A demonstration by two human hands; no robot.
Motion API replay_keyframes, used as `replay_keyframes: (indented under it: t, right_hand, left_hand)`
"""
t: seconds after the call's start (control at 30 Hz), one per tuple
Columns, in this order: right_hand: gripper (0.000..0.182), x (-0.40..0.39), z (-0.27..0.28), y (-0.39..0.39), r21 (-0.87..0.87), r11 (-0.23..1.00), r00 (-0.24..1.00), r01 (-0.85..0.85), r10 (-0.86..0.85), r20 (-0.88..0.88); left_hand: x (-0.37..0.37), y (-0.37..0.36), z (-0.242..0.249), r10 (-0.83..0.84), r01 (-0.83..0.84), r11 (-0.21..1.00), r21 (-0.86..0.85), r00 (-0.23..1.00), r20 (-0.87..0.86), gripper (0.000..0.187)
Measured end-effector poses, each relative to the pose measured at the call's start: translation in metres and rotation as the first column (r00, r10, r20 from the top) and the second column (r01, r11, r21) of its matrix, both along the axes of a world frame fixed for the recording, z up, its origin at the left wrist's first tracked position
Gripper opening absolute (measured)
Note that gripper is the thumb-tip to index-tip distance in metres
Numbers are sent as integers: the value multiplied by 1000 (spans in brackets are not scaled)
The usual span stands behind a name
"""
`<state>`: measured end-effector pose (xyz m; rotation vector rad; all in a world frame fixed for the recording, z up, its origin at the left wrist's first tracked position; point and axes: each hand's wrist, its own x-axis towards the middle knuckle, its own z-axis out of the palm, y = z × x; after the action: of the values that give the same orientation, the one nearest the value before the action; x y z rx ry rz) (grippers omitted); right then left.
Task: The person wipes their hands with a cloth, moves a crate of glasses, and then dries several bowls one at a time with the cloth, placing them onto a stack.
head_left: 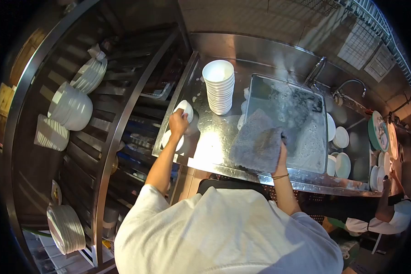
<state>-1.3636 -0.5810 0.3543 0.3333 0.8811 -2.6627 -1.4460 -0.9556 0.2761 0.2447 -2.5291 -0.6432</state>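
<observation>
My left hand (178,123) is closed on the rim of a small white bowl (186,108) at the left end of the steel counter. Just below it, partly behind my wrist, another white bowl (174,140) rests near the counter's edge. My right hand (281,153) grips a grey cloth (255,144), which hangs spread over the front left corner of the sink; most of my fingers are hidden by it. Between my hands, farther back, rises a tall stack of white bowls (219,89).
Foamy water fills the sink (325,132), with taps (316,71) behind it. White plates (342,165) lie to its right. A slatted rack (123,132) on the left holds stacked bowls (70,107) and plates (66,228). Another person (392,212) is at the far right.
</observation>
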Motion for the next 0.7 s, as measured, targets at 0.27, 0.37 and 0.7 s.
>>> replay_keyframes:
  t: [0.27, 0.37, 0.7]
  right_hand:
    - [35, -14, -16, -92, 439, 899, 997, 8, 24, -69]
    - [35, -36, 18, -73, -130, 971, 978, -202, 206, 15]
    - [47, -44, 34, -46, 669, 743, 915, 20, 257, -312]
  left_hand:
    - [107, 166, 84, -348, 368, 406, 837, 909, -230, 4]
    - [114, 179, 91, -435, 412, 491, 767, 880, -194, 4]
    - [80, 161, 109, -280, 429, 153, 890, 883, -377, 15]
